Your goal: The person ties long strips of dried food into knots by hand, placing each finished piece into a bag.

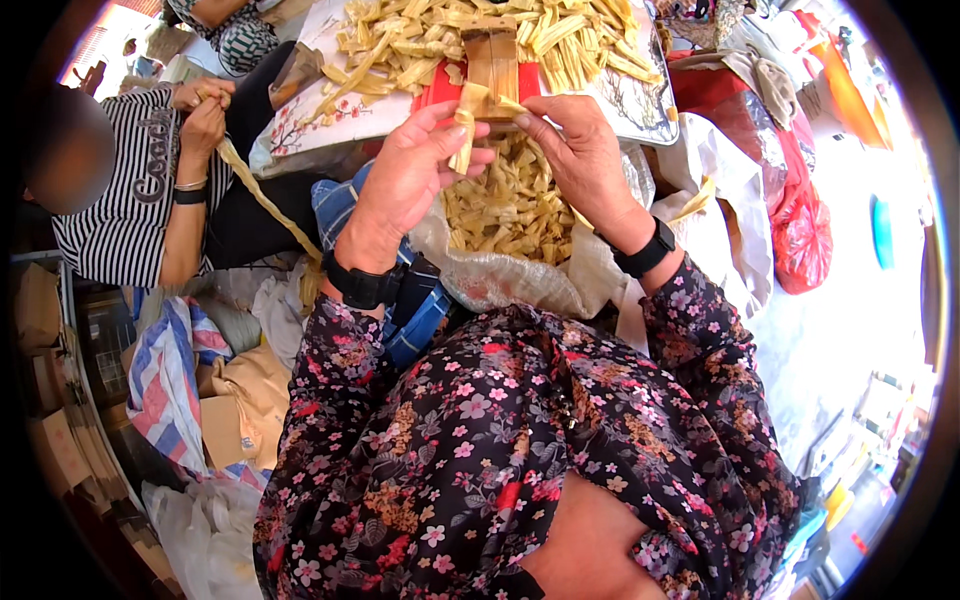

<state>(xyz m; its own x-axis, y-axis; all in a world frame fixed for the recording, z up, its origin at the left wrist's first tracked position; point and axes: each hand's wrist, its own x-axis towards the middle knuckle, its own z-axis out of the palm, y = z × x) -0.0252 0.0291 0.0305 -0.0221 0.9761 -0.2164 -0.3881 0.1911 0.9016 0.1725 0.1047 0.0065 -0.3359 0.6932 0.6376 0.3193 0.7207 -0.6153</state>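
Head view, counter (300, 125): heaped with yellow strips (400, 45)!
Sack (500, 280): gaping below, pieces (500, 210) inside.
Left grip (412, 160): holding the folded strip (466, 118) at its fingertips.
Right grip (585, 160): pinching one end!
Folded strip: right between both grips.

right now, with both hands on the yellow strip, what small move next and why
Perhaps ease the right hand outward to tighten the yellow strip: that hand pinches one end, the left hand holds it, and its lower end hangs down.
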